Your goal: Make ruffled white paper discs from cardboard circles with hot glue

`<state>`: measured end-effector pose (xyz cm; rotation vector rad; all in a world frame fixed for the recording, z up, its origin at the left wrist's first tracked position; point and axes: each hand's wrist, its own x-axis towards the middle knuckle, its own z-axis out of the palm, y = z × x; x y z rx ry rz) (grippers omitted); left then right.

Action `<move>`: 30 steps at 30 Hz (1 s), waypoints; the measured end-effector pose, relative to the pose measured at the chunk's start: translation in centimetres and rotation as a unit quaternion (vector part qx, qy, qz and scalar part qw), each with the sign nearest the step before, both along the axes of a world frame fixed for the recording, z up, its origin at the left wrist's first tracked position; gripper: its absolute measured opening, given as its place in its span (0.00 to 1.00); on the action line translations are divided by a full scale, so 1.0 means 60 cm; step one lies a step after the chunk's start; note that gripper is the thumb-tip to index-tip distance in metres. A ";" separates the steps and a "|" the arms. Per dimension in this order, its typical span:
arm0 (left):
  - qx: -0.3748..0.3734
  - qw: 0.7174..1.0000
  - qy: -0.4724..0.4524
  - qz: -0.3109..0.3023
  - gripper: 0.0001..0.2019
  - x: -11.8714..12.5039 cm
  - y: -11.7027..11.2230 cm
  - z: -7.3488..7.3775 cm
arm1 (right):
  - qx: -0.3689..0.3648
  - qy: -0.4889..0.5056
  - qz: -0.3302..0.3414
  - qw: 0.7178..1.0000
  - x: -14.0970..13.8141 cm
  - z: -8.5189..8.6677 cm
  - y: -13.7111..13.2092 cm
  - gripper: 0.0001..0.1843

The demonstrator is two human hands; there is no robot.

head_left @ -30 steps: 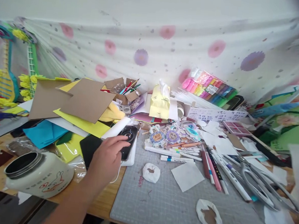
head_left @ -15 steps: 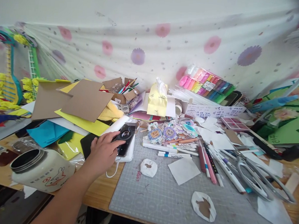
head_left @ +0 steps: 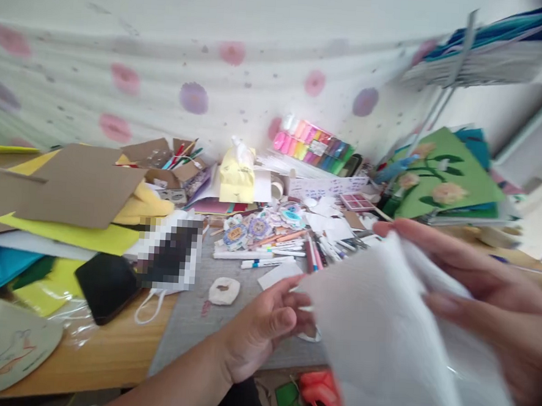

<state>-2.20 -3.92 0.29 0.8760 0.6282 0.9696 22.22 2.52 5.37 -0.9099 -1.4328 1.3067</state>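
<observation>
In the head view my right hand (head_left: pixel 489 302) grips a thin, folded white paper sheet (head_left: pixel 373 332) between thumb and fingers at the right front. The sheet is large and close to the camera, partly blurred. My left hand (head_left: pixel 270 328) reaches over the grey cutting mat (head_left: pixel 184 338), its fingers loosely bent and the thumb apart. Its fingertips are at the sheet's left edge; whether they touch it I cannot tell. Left of this hand, a white paper ring (head_left: pixel 224 291) lies on the mat. Another ring is mostly hidden behind the left fingers and the sheet.
Markers (head_left: pixel 267 262) and patterned cut-outs (head_left: pixel 255 228) crowd the mat's back. A yellow tissue pack (head_left: pixel 237 176) stands behind them. Cardboard (head_left: pixel 83 185) and coloured sheets pile up at left, beside a black flat object (head_left: pixel 107 285) and a pixelated patch. Red-handled scissors (head_left: pixel 323 396) show below the mat's edge.
My left hand has left the phone and moved right, toward the white sheet. My right hand has come into view holding that sheet. The camera has turned to the right.
</observation>
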 end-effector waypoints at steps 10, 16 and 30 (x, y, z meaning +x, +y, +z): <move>-0.024 0.984 0.125 0.121 0.10 0.042 0.074 0.034 | -0.131 0.143 -0.017 0.981 0.033 -0.027 0.032 0.51; -0.053 0.978 0.070 0.190 0.12 0.039 0.117 0.060 | -0.194 0.167 0.024 0.966 0.043 -0.033 0.065 0.49; -0.015 0.993 0.117 0.023 0.29 -0.007 0.143 0.010 | -0.257 0.159 0.084 0.949 0.013 -0.082 0.080 0.10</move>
